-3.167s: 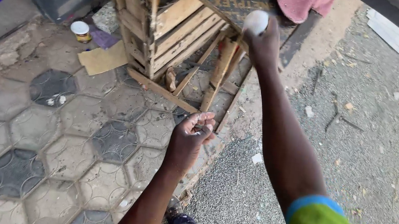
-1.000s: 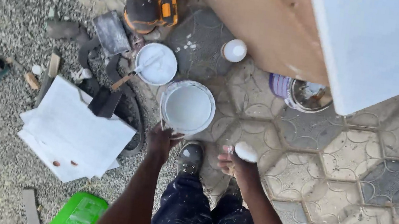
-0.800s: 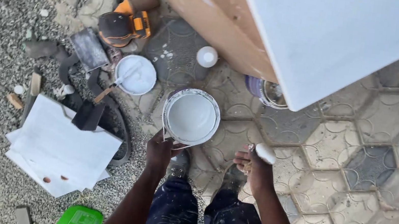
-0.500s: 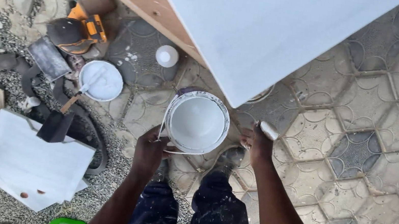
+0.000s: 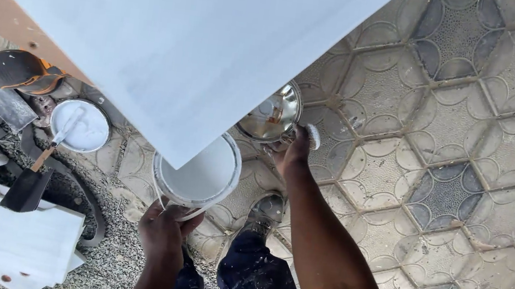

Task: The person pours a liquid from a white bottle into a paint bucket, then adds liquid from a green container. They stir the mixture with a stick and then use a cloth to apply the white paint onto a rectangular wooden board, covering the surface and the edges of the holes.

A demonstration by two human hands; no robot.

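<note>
White painted boards (image 5: 9, 241) lie far left on the gravel, a dark scraper-like tool (image 5: 27, 184) resting on their top edge, wooden handle running up to a round white lid (image 5: 79, 126). An orange and black power tool (image 5: 18, 70) sits above that, partly under the big white panel (image 5: 172, 40) that covers most of the upper left view. Left hand (image 5: 165, 228) is low centre, fingers curled shut around the thin wire handle of the white paint bucket (image 5: 197, 173); bucket sits just above the hand, touching it at the handle, its far rim hidden by the panel's corner. Paint-spattered dark trousers (image 5: 252, 283) and a shoe (image 5: 267, 209) show below the bucket. Shiny metal bowl (image 5: 269, 116) lies just right of the bucket, half under the panel edge. Right hand (image 5: 293, 152) is beside the bowl, fingers closed, pinching a small white pad (image 5: 313, 135); whether it touches the bowl cannot be told. Patterned hexagon pavers (image 5: 437, 188) fill the right side.
</note>
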